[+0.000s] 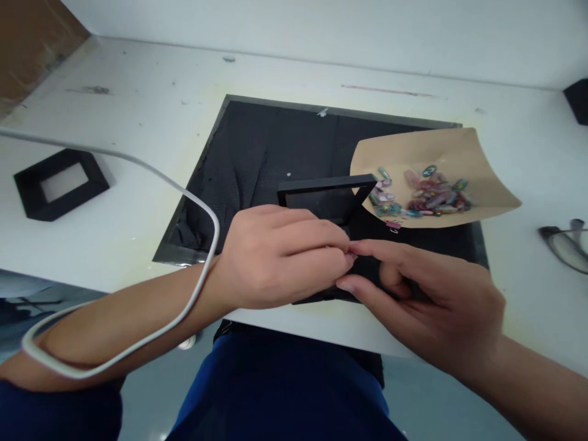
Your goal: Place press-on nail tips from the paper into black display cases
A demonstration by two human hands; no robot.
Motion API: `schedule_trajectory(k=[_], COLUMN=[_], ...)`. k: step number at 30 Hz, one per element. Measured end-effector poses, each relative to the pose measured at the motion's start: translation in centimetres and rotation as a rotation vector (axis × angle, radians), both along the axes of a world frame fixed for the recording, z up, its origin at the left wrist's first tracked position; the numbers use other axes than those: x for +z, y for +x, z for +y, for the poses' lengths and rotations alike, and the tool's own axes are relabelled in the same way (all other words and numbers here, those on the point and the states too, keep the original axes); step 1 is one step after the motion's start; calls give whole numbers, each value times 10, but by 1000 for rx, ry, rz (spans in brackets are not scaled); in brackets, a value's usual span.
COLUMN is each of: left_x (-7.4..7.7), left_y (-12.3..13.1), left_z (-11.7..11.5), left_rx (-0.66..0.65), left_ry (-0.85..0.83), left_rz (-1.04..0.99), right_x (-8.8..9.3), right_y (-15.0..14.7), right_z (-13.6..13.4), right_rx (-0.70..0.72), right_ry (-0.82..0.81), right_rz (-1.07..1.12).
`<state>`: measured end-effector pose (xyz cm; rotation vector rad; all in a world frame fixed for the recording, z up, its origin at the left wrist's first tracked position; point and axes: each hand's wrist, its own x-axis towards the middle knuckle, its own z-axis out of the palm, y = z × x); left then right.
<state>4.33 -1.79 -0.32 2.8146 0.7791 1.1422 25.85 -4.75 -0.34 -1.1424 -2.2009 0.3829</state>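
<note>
My left hand (285,257) is closed, its fingers curled over with the tips pointing right. At those tips a small pinkish thing (351,257) shows, too hidden to name. My right hand (432,300) meets it from the right: the index finger touches the left fingertips and the thumb lies just below them. What is pinched between the hands is mostly covered. Directly behind my left hand stands a black frame (328,182), tilted up. Decorated false nails (436,193), pink and green, lie in a pile on a brown paper sheet (413,150).
A black mat (275,141) lies under the work on the white table (151,79). Another black frame (92,174) rests at the left. A white cable (206,208) loops round my left forearm. Eyeglasses (569,245) lie at the right edge. A pink clip (394,225) sits beside the paper.
</note>
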Motion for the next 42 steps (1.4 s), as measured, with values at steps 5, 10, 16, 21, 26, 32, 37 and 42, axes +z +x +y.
schedule_trajectory(k=[5, 10, 16, 21, 26, 32, 37, 42], left_x=[-3, 18, 38, 17, 8, 5, 7, 6], left_y=[-5, -8, -15, -21, -17, -11, -14, -12], left_z=[6, -9, -35, -12, -9, -12, -13, -14], left_rx=[-38, -167, 27, -376, -388, -361, -380, -347], left_ry=[105, 74, -159, 123, 121, 122, 66, 40], left_rz=[36, 42, -40, 58, 37, -3, 49, 15], right_x=[1, 5, 2, -8, -11, -11, -12, -12], right_y=[-1, 10, 23, 11, 4, 6, 8, 8], right_z=[1, 8, 18, 15, 13, 12, 14, 11], right_rx=[52, 109, 359, 428, 394, 369, 361, 344], right_ry=[-58, -122, -70, -86, -66, -23, -41, -36], right_rz=[29, 45, -152, -230, -289, -283, -256, -229])
